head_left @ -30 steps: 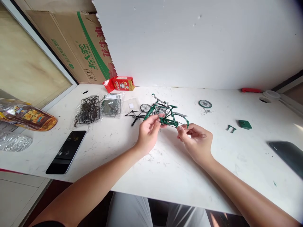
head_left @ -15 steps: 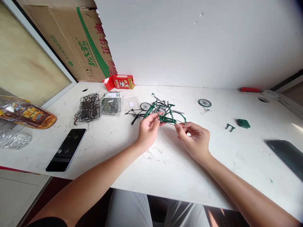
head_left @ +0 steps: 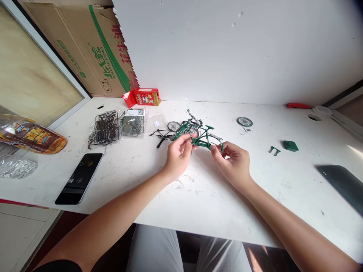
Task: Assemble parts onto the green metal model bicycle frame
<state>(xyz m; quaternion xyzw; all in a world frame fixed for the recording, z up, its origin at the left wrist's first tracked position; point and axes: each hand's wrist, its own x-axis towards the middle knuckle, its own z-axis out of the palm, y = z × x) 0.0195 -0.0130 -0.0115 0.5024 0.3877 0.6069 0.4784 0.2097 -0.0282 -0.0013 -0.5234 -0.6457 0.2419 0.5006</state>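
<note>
A green model bicycle frame [head_left: 202, 141] is held a little above the white table, with its handlebar up at the left and its saddle at the top. My left hand [head_left: 180, 153] pinches the frame's lower front part. The fingers of my right hand [head_left: 231, 160] are closed on its rear, near the bottom of the rear fender. No rear wheel shows inside that fender. Behind the frame and to its left lie a spoked wheel [head_left: 174, 126] and a black stand-like part [head_left: 162, 138]. My fingertips partly hide the points of contact.
At the right are another wheel [head_left: 244, 121], a small green bracket [head_left: 275, 150] and a green block [head_left: 290, 146]. Bagged parts [head_left: 106, 128], a phone [head_left: 79, 179] and bottles [head_left: 34, 136] lie left. A red box [head_left: 147, 96] stands behind.
The model bicycle has turned and tilted slightly in my hands, so its saddle and handlebar show farther right. My right fingers have shifted slightly at its rear.
</note>
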